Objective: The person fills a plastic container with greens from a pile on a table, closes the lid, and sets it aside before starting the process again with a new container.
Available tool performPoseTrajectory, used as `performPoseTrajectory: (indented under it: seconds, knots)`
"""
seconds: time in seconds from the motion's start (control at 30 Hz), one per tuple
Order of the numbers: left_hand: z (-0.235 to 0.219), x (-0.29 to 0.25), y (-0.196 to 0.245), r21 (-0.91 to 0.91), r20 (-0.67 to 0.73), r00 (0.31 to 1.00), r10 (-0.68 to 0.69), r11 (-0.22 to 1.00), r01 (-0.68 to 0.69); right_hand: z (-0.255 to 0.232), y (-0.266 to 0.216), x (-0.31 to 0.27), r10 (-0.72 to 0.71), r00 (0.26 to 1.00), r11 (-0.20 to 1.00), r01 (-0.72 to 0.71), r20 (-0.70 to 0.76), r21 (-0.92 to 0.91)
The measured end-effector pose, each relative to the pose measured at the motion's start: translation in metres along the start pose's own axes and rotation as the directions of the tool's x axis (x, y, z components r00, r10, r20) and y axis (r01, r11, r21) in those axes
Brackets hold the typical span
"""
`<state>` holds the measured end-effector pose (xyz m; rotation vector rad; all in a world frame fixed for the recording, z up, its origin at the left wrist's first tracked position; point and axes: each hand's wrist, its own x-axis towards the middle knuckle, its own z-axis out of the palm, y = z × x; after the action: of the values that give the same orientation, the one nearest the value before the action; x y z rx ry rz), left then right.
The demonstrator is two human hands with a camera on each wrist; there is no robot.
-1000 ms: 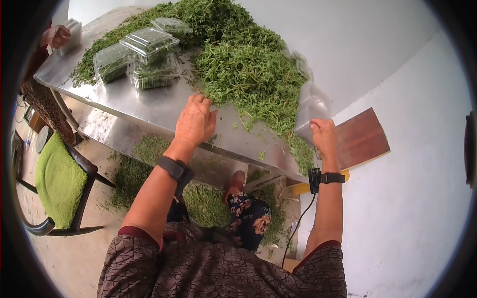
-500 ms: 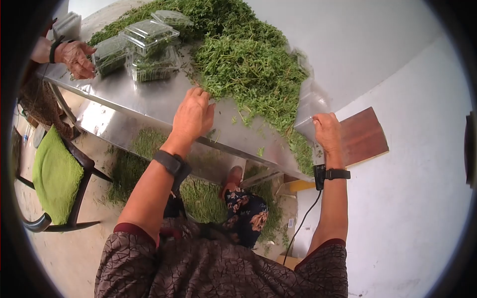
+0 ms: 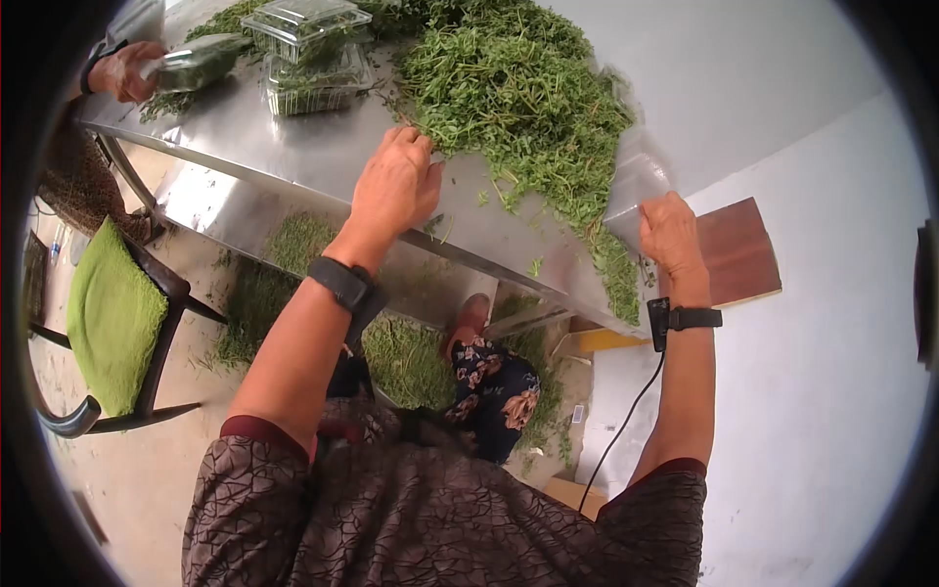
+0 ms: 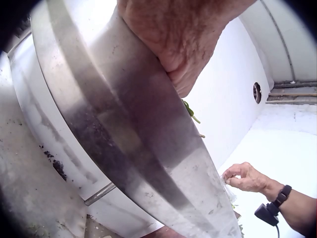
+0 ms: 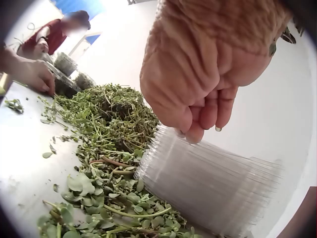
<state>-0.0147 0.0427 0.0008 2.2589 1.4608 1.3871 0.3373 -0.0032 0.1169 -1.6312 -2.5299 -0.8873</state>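
In the head view my left hand (image 3: 396, 186) rests at the steel table's (image 3: 323, 147) front, beside the leafy green heap (image 3: 518, 98), fingers loosely curled around nothing visible. The left wrist view shows that hand (image 4: 183, 34) close against the metal edge. At the heap's right end stands a stack of clear plastic containers (image 3: 636, 181). My right hand (image 3: 673, 235) pinches the stack's near edge. In the right wrist view, curled fingertips (image 5: 195, 133) meet the top of the nested stack (image 5: 208, 178); the thumb's grip is partly hidden.
Clear boxes of greens (image 3: 318, 83) stand at the table's left. Another person's hand (image 3: 127, 73) holds a filled box (image 3: 201, 61) there. A chair with a green cover (image 3: 117, 318) stands lower left. More greens (image 3: 401, 362) lie under the table; a brown board (image 3: 738, 254) is at right.
The head view has shifted, so the table sits higher in it. The other person's hand has taken hold of the left filled box and tilted it. My hands keep nearly the same places.
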Motion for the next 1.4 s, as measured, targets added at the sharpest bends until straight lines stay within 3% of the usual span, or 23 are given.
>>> performPoseTrajectory:
  seconds: [0.07,0.27,0.43,0.63,0.8,0.9,1.03,1.1,1.23,1.3,1.4]
  knots:
    - [0.004,-0.001,-0.001,-0.001,-0.052,0.999,-0.003,1.0,0.003,-0.001,0.0,0.001,0.003,1.0,1.0,-0.003,0.024,-0.002]
    - [-0.002,0.002,0.002,0.028,0.046,0.998,-0.038,0.999,0.037,-0.006,-0.002,0.006,0.041,0.998,0.999,-0.041,0.053,0.001]
    - [0.001,0.001,0.0,0.037,0.003,1.0,-0.016,0.999,0.016,-0.007,0.001,0.005,0.064,0.995,0.998,-0.062,0.074,-0.023]
    - [0.0,0.002,0.001,0.038,0.012,0.999,-0.029,0.999,0.029,-0.014,0.003,0.0,0.217,0.975,0.966,-0.221,0.049,0.133]
    - [-0.001,0.003,0.002,0.001,0.019,0.999,-0.046,0.999,0.046,-0.023,0.005,0.003,0.372,0.913,0.892,-0.401,0.168,0.209]
    - [0.001,0.002,0.001,-0.021,-0.016,0.999,-0.028,0.999,0.027,-0.017,0.01,0.002,0.384,0.901,0.882,-0.422,0.202,0.211]
    - [0.0,0.002,0.001,0.001,-0.031,0.999,-0.01,1.0,0.01,-0.014,0.01,0.0,0.351,0.92,0.883,-0.388,0.176,0.266]
    - [0.0,0.002,0.001,0.007,-0.031,1.0,-0.006,1.0,0.006,-0.014,0.009,-0.001,0.323,0.939,0.908,-0.342,0.116,0.242]
    - [-0.003,0.003,0.002,0.001,-0.024,1.0,-0.012,1.0,0.012,-0.019,0.009,0.001,0.337,0.931,0.912,-0.359,0.138,0.197]
    - [-0.003,0.003,0.003,0.0,-0.03,1.0,-0.005,1.0,0.005,-0.02,0.007,0.001,0.276,0.961,0.941,-0.277,0.033,0.195]
    - [-0.004,0.003,0.003,-0.007,-0.015,1.0,-0.015,1.0,0.015,-0.016,0.008,0.0,0.275,0.96,0.959,-0.27,-0.051,0.091]
